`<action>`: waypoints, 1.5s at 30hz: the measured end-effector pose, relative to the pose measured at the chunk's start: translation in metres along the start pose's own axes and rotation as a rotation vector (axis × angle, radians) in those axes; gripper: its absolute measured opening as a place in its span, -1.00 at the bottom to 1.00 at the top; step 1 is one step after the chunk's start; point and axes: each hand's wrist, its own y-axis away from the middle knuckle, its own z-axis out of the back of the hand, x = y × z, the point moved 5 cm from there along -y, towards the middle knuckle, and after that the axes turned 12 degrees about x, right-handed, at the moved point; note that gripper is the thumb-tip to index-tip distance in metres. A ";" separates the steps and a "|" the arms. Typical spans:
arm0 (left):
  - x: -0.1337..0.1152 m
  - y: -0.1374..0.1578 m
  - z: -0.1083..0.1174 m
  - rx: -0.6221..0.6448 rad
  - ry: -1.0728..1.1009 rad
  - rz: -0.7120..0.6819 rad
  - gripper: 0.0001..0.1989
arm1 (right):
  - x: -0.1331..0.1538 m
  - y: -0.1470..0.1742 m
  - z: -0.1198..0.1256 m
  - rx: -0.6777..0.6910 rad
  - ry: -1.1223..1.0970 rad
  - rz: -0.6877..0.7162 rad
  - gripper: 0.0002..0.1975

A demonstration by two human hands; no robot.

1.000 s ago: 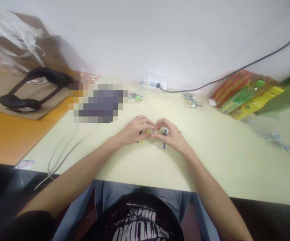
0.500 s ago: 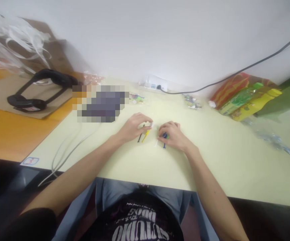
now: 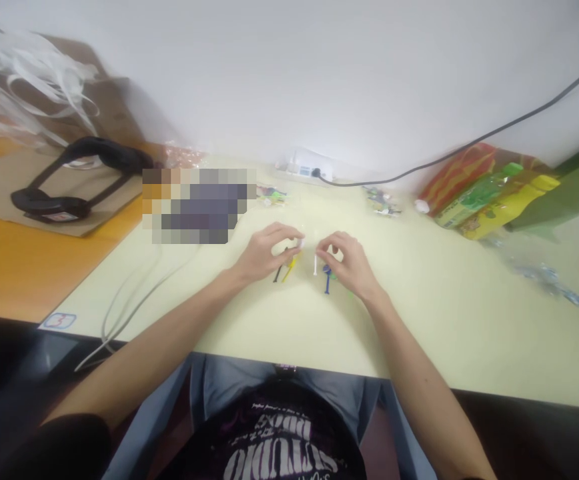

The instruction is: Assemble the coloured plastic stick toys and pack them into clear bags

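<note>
The thumb and index finger of the left hand (image 3: pixel 260 255) curve toward each other, their tips a narrow gap apart on a small whitish piece (image 3: pixel 300 244) too blurred to make out. The right hand (image 3: pixel 352 263) faces it, knuckles up and fingers curled, thumb and index pinched together on the upper end of a white stick (image 3: pixel 315 265). The stick points down from those fingertips toward the body; whether its lower end touches the table (image 3: pixel 289 327) I cannot tell. The two sets of fingertips are near each other but apart, and both forearms slant in from the body's sides.

Just below the left fingertips lie a yellow piece (image 3: pixel 290 270) and, beside it, nearer the palm, a black piece (image 3: pixel 278 273). Below the right thumb lies a blue piece (image 3: pixel 327 281), with a green bit (image 3: pixel 334 275) close by. Beyond the left fingers is a cluster of small coloured parts (image 3: pixel 273 195); beyond the right fingers and off to the right, a similar bunch (image 3: pixel 382 202).
</note>
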 end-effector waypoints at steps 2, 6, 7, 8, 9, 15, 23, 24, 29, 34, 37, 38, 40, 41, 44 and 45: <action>-0.003 0.000 0.000 -0.017 0.028 0.022 -0.80 | 0.000 -0.001 0.002 -0.051 -0.169 -0.014 -0.82; -0.010 -0.001 -0.002 -0.030 0.075 0.035 -0.79 | 0.000 -0.003 -0.006 -0.044 -0.508 -0.085 -0.73; -0.012 -0.001 -0.002 -0.027 0.081 0.024 -0.79 | 0.000 -0.003 -0.009 -0.035 -0.587 -0.102 -0.70; -0.013 -0.001 -0.003 -0.024 0.085 0.011 -0.79 | 0.000 -0.003 -0.012 -0.032 -0.659 -0.113 -0.67; -0.014 -0.002 -0.004 -0.020 0.089 -0.001 -0.79 | 0.000 -0.004 -0.014 -0.037 -0.724 -0.118 -0.64; -0.012 -0.003 -0.007 0.003 0.141 -0.019 -0.80 | -0.006 -0.004 -0.017 -0.090 -0.948 -0.115 -0.48; -0.007 -0.004 -0.016 0.004 0.525 0.122 -0.78 | -0.002 -0.003 -0.015 -0.069 -0.958 -0.076 -0.60; -0.007 -0.004 -0.017 -0.002 0.543 0.141 -0.77 | 0.000 -0.003 -0.014 -0.071 -0.952 -0.078 -0.61; -0.004 -0.003 -0.014 -0.036 0.562 0.188 -0.76 | 0.006 -0.003 -0.010 -0.051 -0.937 -0.097 -0.66; -0.003 -0.002 -0.016 0.030 0.645 0.233 -0.78 | 0.008 -0.002 -0.014 -0.036 -0.966 -0.090 -0.65; -0.003 -0.002 -0.016 0.058 0.661 0.263 -0.77 | 0.005 -0.003 -0.017 -0.018 -0.988 -0.082 -0.61; -0.003 -0.002 -0.016 0.059 0.656 0.267 -0.76 | 0.004 -0.003 -0.019 -0.011 -0.998 -0.083 -0.59; -0.003 -0.002 -0.016 0.058 0.644 0.263 -0.76 | 0.002 -0.003 -0.021 0.015 -1.019 -0.085 -0.57; -0.003 -0.001 -0.016 0.056 0.641 0.260 -0.76 | 0.002 -0.003 -0.023 0.029 -1.030 -0.084 -0.56; -0.001 -0.001 -0.017 0.054 0.650 0.242 -0.76 | 0.002 -0.002 -0.026 0.055 -1.050 -0.083 -0.55; -0.001 -0.001 -0.017 0.056 0.655 0.239 -0.76 | 0.002 -0.002 -0.026 0.056 -1.053 -0.085 -0.54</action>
